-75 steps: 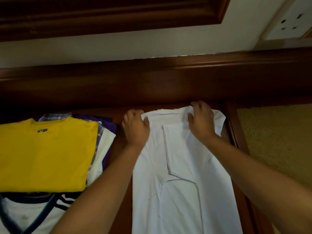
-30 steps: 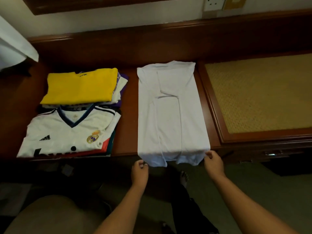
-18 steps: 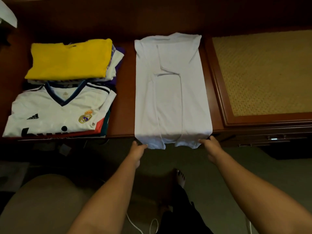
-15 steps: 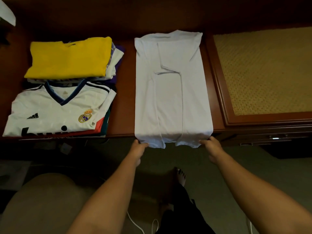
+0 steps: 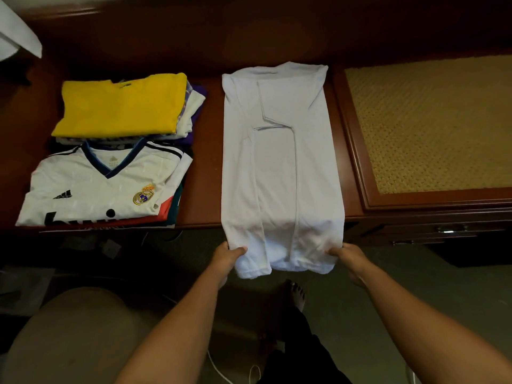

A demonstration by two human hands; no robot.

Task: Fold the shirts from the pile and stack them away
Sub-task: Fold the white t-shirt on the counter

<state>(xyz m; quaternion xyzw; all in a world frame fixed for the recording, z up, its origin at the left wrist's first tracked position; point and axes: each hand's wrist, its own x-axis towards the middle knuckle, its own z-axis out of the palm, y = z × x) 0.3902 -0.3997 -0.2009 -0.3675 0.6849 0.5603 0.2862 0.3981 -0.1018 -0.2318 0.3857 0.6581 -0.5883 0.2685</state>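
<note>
White shirt (image 5: 279, 167) hem lifted w/ fingers (image 5: 238, 249)

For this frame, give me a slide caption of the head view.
Both hands, left and right, grip the hem of a white shirt beside folded stacks.

My fingers curl under the shirt's (image 5: 279, 162) hem, so only my thumbs show on my left hand (image 5: 225, 257) and right hand (image 5: 350, 257). The yellow tee (image 5: 119, 105) covers the folded pile (image 5: 191, 112) beneath it; only edges peek out. The jersey (image 5: 97, 184) hides its own stack, and its black lettering is cut by the fold. A white cloth (image 5: 16, 34) runs off the top-left corner. The woven panel (image 5: 432, 123) continues past the right edge.
</note>
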